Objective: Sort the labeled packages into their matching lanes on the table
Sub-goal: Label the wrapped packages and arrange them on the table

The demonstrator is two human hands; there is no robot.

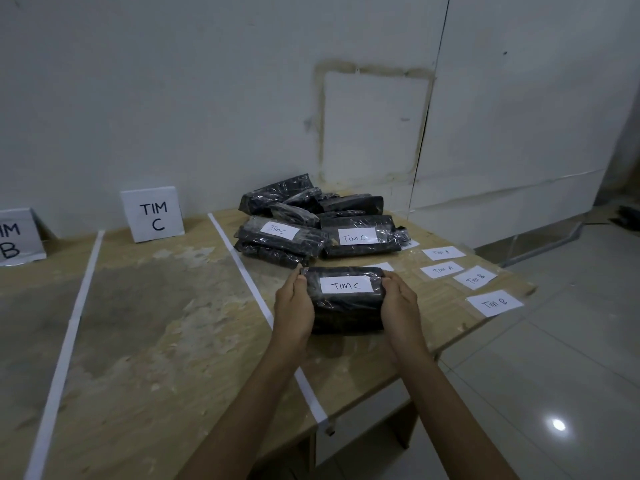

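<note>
A black plastic-wrapped package (346, 306) with a white label reading TIM C sits between my two hands, right of the white tape line (249, 271). My left hand (294, 306) grips its left side and my right hand (400, 303) grips its right side. Behind it lies a pile of black packages (311, 220); two of them show TIM C labels. The TIM C sign (154, 216) stands at the back of the lane left of the tape line. A TIM B sign (17, 239) stands at the far left.
Loose paper labels reading Tim A (443, 252) and Tim B (495, 302) lie near the table's right edge (485, 327). A second tape line (65, 341) divides the lanes at left. The wall stands right behind the table; tiled floor lies to the right.
</note>
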